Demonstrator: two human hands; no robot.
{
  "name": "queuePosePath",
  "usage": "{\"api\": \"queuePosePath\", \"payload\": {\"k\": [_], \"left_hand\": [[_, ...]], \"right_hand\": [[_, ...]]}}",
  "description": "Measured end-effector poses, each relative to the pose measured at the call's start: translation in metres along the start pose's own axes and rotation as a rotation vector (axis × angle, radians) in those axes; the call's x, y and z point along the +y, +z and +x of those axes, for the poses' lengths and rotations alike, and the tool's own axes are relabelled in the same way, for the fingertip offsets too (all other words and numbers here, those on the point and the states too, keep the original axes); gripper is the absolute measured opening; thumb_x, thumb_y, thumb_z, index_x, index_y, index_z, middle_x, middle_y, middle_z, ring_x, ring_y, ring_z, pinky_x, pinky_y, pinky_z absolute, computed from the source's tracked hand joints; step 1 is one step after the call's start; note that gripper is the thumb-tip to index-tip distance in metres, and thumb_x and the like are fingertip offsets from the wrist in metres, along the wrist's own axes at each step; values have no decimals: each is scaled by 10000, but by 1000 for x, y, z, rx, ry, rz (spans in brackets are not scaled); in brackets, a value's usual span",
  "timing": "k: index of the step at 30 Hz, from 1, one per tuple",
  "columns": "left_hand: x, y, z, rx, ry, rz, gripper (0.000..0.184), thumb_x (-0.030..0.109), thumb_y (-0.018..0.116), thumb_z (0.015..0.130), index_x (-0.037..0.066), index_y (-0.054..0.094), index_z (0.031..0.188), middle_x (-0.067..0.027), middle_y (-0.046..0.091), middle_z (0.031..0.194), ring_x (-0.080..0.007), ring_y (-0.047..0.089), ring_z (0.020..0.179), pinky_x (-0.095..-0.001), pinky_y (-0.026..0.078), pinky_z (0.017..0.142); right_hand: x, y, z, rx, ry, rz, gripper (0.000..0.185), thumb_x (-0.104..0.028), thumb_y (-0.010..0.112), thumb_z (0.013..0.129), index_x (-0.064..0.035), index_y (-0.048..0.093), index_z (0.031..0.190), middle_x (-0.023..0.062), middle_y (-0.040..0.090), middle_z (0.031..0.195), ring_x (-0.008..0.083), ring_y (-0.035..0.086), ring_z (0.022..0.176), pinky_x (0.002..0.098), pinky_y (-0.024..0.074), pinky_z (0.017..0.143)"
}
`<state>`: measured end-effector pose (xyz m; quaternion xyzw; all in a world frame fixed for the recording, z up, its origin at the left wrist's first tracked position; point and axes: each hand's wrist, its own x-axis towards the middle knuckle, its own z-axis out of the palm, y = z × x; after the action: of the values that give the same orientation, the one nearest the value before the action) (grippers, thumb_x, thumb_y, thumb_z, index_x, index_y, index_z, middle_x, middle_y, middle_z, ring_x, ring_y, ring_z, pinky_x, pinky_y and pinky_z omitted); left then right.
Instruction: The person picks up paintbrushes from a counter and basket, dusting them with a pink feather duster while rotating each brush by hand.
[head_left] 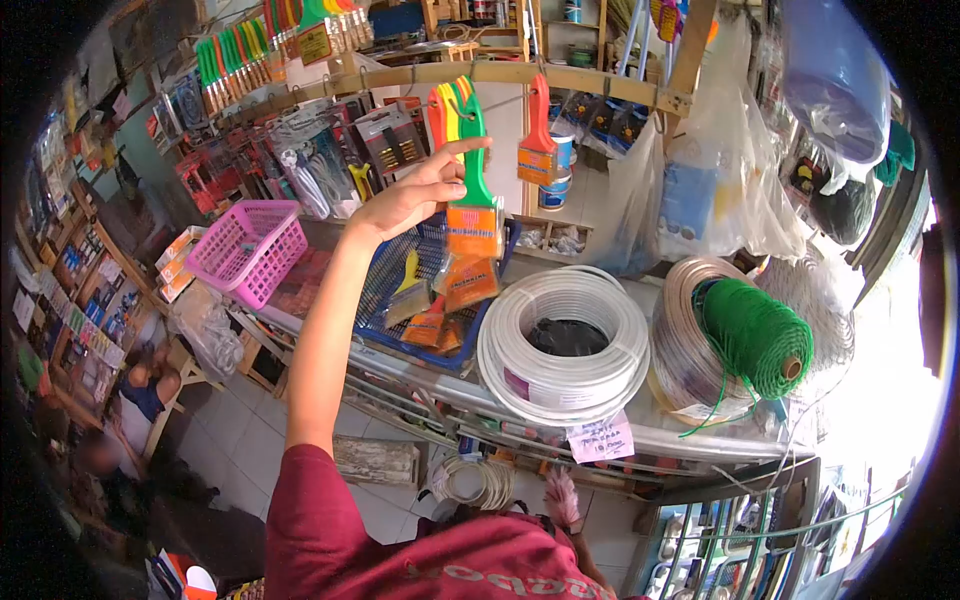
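My left hand (415, 195) is raised, its fingers and thumb around the green handle of a paintbrush (474, 185) with an orange label. Yellow and red handles (440, 115) show just behind it, hung from a hook on the wooden rail. Another red-handled brush (538, 130) hangs to the right. Below my left hand, a blue basket (375, 290) holds several brushes, among them a yellow-handled one (408, 290). Low in the view, beside my maroon shirt, is my right hand (563, 500); its fingers are too blurred to make out.
A pink basket (250, 250) stands left on the counter. Right of the blue basket are a white cable coil (500, 335), another coil (672, 350) and a green twine spool (750, 335). Plastic bags (715, 170) hang at right. A person (150, 385) is at far left.
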<state>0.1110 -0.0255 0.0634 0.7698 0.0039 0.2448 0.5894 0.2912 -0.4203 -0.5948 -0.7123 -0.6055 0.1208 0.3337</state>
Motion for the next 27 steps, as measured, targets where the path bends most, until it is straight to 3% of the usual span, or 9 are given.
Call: {"api": "queuePosePath", "payload": {"k": [2,5,8,10,14,19,22,25,27], "left_hand": [[-10,-2,12,22,-19,-24,596,131,554,857,169,304,1397,-13,486,1017,-123,495,1020,-295,364,956],[-25,-6,37,45,-37,-100,566,119,543,874,180,318,1390,-18,495,1057,-128,500,1040,-304,389,950],[-44,-9,63,77,-48,-163,552,121,538,877,194,329,1382,-36,499,1145,-147,508,1068,-338,424,942],[-53,-10,80,81,-25,-160,544,116,532,870,220,348,1372,-41,501,1159,-155,515,1055,-338,443,920],[-70,-17,110,138,-28,-124,547,116,539,850,225,369,1357,-47,493,1182,-173,512,1067,-341,450,913],[-76,-16,133,163,-13,-107,513,108,526,844,215,411,1332,-61,419,1297,-193,421,1178,-368,398,968],[-79,-23,137,169,-16,-122,498,95,502,849,212,427,1328,-58,381,1353,-203,396,1204,-368,361,999],[-83,-20,134,234,85,20,499,94,498,850,193,434,1335,-57,363,1380,-213,374,1231,-369,324,1023],[-89,-22,128,174,75,-6,498,109,510,845,174,445,1335,-61,354,1393,-214,342,1261,-361,277,1046]], "right_hand": [[-12,-6,9,-41,60,-78,495,-70,546,731,-75,498,1224,164,420,1326,385,404,1185,412,393,947],[21,13,16,-60,126,-66,617,-124,552,727,-115,407,1327,212,339,1379,427,383,1192,486,424,904],[34,15,-3,-15,154,-189,619,-100,554,718,-110,408,1320,209,341,1379,434,380,1190,489,413,915],[8,-19,0,61,200,-17,630,-124,563,722,-118,398,1330,214,298,1409,440,335,1230,497,377,951],[5,-42,-26,77,263,-61,586,-146,592,716,-116,440,1281,234,296,1399,428,370,1197,481,390,935],[23,-47,-76,33,338,-282,533,-173,628,709,-113,493,1220,258,293,1386,414,414,1156,461,406,916],[31,-41,-109,108,246,-474,523,-196,626,713,-116,501,1214,258,295,1383,418,420,1147,464,407,910],[65,-2,-141,-5,435,-300,551,-229,576,750,-158,450,1282,183,242,1443,420,223,1315,542,264,1020],[67,1,-137,-99,401,-290,557,-250,592,747,-167,450,1279,197,265,1431,419,250,1304,519,288,1015]]}}
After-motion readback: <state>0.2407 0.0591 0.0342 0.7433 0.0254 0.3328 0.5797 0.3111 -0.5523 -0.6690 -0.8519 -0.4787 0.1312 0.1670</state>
